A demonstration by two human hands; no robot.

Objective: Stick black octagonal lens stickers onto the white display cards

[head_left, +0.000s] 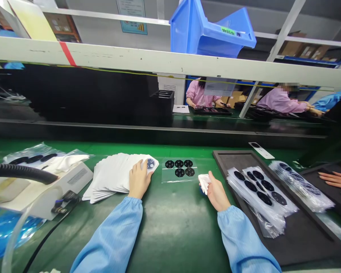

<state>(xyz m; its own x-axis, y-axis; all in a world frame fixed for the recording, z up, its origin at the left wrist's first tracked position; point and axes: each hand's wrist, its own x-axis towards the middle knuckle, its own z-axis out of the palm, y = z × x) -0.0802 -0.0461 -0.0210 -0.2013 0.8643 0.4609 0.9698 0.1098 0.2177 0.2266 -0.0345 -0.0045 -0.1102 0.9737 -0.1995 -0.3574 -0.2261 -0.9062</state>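
Card stack: white cards, fanned out flat on green worktop, left of centre, mid depth.
Top card: at right end of the fan, shows a round dark disc part.
L hand: palm down on right end of the stack, fingers laid out flat & released, tips just beside the disc part; nothing gripped.
Clear film: flat on worktop, just right of the stack, between both hands; carries 5 black discs, 3 far + 2 near.
R hand: near-right of the film, fingers clenched round a white cloth; cloth sits close to film's right edge, contact can't tell.
Sleeves: light blue, both arms.
Dark tray: right of R hand; holds overlapping clear bags w/ black discs inside.
2nd bag pile: along tray's far-right edge.
Co-worker's hand: far right, flat on a 2nd dark tray.
White strip: on worktop, far side of the tray.
Left side: black hose over a white device; more clear bags w/ discs beyond it.
Far: white rail, blue bin above; ppl in pink at the next line.
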